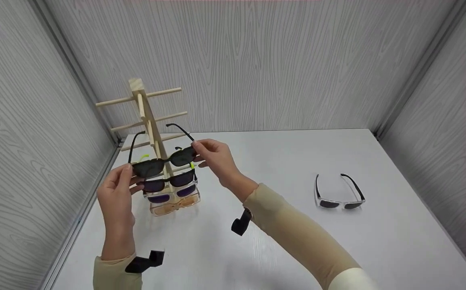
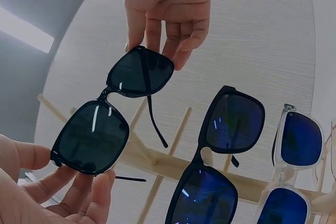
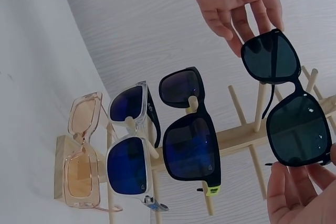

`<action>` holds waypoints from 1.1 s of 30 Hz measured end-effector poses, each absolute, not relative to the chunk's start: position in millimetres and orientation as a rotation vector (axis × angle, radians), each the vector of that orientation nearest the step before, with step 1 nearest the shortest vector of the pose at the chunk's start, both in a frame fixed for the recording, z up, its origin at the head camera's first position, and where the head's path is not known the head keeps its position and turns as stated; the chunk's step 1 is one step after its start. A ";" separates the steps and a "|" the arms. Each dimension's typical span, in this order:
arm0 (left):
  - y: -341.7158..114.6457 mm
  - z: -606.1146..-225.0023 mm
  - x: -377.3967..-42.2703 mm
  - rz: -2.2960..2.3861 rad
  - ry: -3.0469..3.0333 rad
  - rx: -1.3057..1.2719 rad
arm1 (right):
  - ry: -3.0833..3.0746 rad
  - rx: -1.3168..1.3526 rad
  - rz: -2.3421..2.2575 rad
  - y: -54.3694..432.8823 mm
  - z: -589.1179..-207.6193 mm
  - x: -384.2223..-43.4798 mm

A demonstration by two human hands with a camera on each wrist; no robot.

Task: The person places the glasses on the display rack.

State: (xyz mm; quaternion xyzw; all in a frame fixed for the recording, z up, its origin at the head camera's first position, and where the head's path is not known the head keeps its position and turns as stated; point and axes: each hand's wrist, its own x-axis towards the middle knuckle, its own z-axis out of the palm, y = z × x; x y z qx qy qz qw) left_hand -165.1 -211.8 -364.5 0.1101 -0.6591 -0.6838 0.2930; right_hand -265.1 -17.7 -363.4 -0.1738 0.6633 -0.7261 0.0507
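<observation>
A pair of black sunglasses [image 1: 148, 168] with dark lenses is held at its two outer ends, temples extended toward a wooden display stand [image 1: 136, 85]. My left hand [image 1: 116, 197] pinches one end between thumb and fingers. At the other end, my right hand [image 1: 218, 161] pinches the hinge corner. Below the held pair, three pairs sit on the stand's pegs: black sunglasses with blue-tinted lenses [image 2: 235, 121], clear-framed sunglasses with blue lenses [image 3: 127, 165], and peach-tinted glasses [image 3: 80, 178]. Whether the held pair touches a peg, I cannot tell.
Upper pegs [image 1: 164, 92] of the stand stick out to both sides above the held pair. Another clear-framed pair of sunglasses [image 1: 340, 204] with black temples lies unfolded on the white table [image 1: 281, 161], right of the arms. Grey wood-grain panels [image 1: 257, 64] enclose the table.
</observation>
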 end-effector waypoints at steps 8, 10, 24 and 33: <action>-221.6 -361.5 -174.7 -1.841 -1.718 0.342 | 2.018 -0.486 -2.213 -27.6 -361.6 -265.2; -223.7 -362.7 -177.4 -1.833 -1.725 0.341 | 2.017 -0.474 -2.209 -29.2 -362.2 -266.3; -231.9 -380.5 -185.0 -1.831 -1.754 0.407 | 2.044 -0.408 -2.152 -35.3 -371.3 -267.5; -230.9 -380.4 -187.8 -1.862 -1.715 0.414 | 2.040 -0.380 -2.148 -35.5 -372.6 -273.2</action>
